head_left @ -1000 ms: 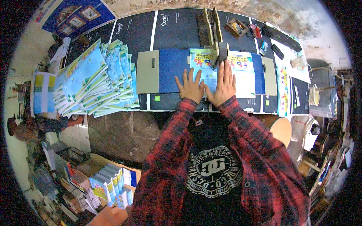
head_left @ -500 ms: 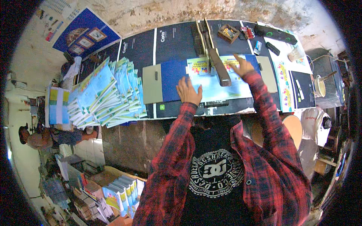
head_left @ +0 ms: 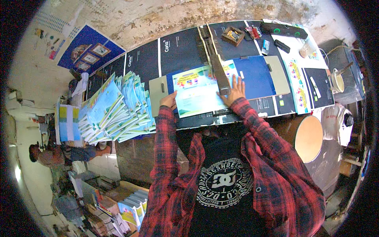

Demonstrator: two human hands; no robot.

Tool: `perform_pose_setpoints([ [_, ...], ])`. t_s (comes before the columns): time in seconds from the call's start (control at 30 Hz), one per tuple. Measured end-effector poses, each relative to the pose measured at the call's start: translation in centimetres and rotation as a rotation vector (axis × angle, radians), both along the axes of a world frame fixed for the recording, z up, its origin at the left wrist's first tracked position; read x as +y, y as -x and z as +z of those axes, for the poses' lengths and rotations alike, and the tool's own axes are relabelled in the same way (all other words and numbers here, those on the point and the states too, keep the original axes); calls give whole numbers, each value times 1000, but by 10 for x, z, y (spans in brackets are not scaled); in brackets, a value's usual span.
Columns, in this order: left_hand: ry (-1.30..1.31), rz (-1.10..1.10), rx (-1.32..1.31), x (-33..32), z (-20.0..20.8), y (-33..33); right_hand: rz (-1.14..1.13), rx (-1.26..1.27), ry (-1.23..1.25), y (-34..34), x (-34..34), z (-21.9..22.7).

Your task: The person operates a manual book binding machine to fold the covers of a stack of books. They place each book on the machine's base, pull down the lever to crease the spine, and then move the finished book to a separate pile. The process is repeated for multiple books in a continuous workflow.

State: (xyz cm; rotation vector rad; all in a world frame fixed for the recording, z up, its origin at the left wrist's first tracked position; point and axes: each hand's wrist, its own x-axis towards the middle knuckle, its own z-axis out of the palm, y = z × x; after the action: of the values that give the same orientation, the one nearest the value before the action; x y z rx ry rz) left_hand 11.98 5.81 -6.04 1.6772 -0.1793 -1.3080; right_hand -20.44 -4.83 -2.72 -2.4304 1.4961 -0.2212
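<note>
A light-blue printed booklet with a colourful picture along its top lies on a blue board with grey ends. My left hand grips the booklet's left edge. Over the booklet's right part, my right hand lies with its fingers spread, just right of a brown handle. That handle belongs to a long-arm stapler, which reaches from the far side of the table across the booklet. Part of the booklet is hidden under the stapler arm.
Left of the board lies a fanned pile of similar booklets. Beyond stand a small wooden box and a black speaker bar. At the right are a printed strip, a cup and a round stool.
The booklet has slid left across the board under the stapler. My left hand has moved left to its edge, and my right hand has come nearer and left, beside the handle.
</note>
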Motion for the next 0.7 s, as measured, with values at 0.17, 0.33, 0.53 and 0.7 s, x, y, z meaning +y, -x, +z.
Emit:
perform_pose_setpoints([
  [0.17, -93, 8, -112, 4, 32, 9, -16, -36, 61, -14, 7, -2],
  [0.33, -88, 60, -123, -10, 22, 26, -31, 62, 69, 7, -4, 5],
  [0.53, -51, 32, -123, -8, 24, 26, -25, 53, 42, 8, -3, 10],
  [0.7, -70, 23, -92, -11, 43, 33, -28, 84, 28, 10, -4, 10],
])
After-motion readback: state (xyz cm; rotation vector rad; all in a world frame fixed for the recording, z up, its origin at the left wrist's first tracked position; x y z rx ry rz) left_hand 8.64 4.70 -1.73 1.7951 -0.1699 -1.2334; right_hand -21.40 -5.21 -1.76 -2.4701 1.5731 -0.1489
